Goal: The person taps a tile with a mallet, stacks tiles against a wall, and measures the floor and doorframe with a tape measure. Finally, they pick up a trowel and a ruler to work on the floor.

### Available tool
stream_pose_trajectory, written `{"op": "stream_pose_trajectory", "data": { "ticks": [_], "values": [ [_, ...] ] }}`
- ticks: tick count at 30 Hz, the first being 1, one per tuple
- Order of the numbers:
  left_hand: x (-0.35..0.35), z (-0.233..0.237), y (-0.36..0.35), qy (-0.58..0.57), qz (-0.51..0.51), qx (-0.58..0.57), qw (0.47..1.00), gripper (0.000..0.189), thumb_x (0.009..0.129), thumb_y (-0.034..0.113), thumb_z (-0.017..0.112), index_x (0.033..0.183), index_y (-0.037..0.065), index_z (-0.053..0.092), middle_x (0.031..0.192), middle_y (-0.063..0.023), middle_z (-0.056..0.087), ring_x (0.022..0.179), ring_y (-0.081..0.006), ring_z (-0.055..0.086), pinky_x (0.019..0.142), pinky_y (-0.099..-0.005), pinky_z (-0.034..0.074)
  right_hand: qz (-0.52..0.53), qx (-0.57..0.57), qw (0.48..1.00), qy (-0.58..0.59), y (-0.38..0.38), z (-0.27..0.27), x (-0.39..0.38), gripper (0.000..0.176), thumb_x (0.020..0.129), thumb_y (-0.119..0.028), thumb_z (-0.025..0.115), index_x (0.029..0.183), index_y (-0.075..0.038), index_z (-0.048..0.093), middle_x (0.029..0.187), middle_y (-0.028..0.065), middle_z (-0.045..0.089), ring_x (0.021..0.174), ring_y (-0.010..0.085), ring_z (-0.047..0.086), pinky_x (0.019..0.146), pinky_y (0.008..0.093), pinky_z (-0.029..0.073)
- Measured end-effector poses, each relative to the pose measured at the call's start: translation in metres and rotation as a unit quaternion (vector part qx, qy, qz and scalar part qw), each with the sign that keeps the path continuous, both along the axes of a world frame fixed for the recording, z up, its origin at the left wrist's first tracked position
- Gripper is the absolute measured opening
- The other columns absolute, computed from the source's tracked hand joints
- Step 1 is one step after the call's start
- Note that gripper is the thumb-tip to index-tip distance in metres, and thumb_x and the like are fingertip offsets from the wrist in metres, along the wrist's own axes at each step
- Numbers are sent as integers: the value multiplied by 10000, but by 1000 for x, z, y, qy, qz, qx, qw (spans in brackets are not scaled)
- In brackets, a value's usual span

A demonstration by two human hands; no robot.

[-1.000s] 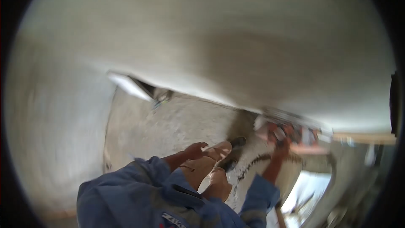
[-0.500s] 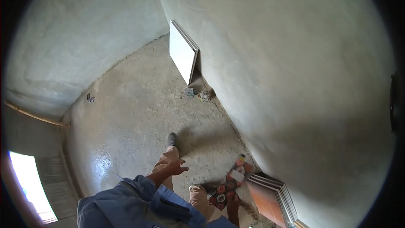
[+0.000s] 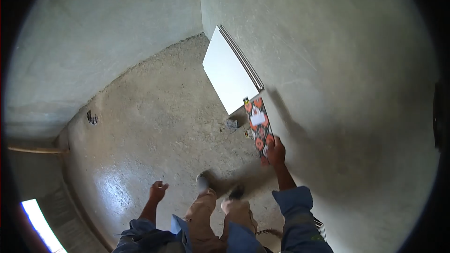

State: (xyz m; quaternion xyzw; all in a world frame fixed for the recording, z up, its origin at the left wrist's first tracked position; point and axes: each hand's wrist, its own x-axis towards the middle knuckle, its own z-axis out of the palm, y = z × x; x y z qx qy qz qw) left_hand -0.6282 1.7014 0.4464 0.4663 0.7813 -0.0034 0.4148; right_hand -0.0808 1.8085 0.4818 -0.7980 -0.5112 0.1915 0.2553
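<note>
In the head view my right hand grips the lower end of a long flat piece with an orange, black and white pattern. A white rectangle shows on its face, and a small yellow-and-black item is at its top end; I cannot make out what that is. The piece is held up in front of a stack of large white-faced panels leaning on the wall. My left hand hangs over the floor at the left, fingers loosely bent and apart, with nothing visible in it.
Small crumpled scraps lie on the rough concrete floor near the leaning panels. Another dark scrap is by the left wall. A wooden pole stands out at far left. Edges of another stack show beside my right sleeve.
My right hand has lifted the patterned piece from low beside the near stack, up and forward. My left hand has swung left. My feet have stepped, and the white panels now look nearer.
</note>
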Motion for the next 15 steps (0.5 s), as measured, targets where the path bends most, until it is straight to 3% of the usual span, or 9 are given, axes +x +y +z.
{"op": "stream_pose_trajectory", "data": {
  "ticks": [4,8,10,11,13,15],
  "values": [
    [-39,-2,43,13,85,22,996,557,769,391,741,1118,-30,636,1009,-185,690,969,-317,655,866,-398,504,24,19,997,65,114,34,-12,286,908,-223,545,1099,-13,580,948,248,641,896,444,606,773,487,480],
    [-36,-39,95,-29,181,-3,983,557,768,368,750,1126,-42,631,988,-150,693,949,-245,648,853,-366,497,15,48,995,85,241,-4,-7,279,910,-227,556,1078,-4,563,933,234,635,884,438,603,756,489,474],
    [-8,-50,125,-81,226,24,970,609,770,376,746,1177,-54,605,962,-142,688,940,-239,636,862,-362,490,63,39,996,-57,267,-2,-10,263,909,-214,573,1056,3,560,926,220,627,876,427,600,743,480,474],
    [8,-61,144,-74,207,4,975,617,774,377,736,1192,-53,591,1047,-184,676,994,-283,639,884,-374,486,56,105,992,-44,280,-1,-14,229,903,-180,586,1051,-6,572,939,211,625,886,414,599,752,467,475],
    [52,-60,189,-18,76,20,997,633,778,383,724,1233,-28,566,1124,-216,646,1058,-331,621,920,-405,477,58,95,991,-74,288,9,-16,225,900,-171,593,1057,-10,579,948,205,626,893,405,602,759,463,475],
    [94,-63,253,-43,4,23,999,655,781,389,717,1274,-2,534,1186,-222,612,1102,-366,592,939,-432,470,51,120,986,-107,297,6,-13,248,906,-169,592,1099,-14,594,981,191,637,917,384,612,784,451,479]
  ]
}}
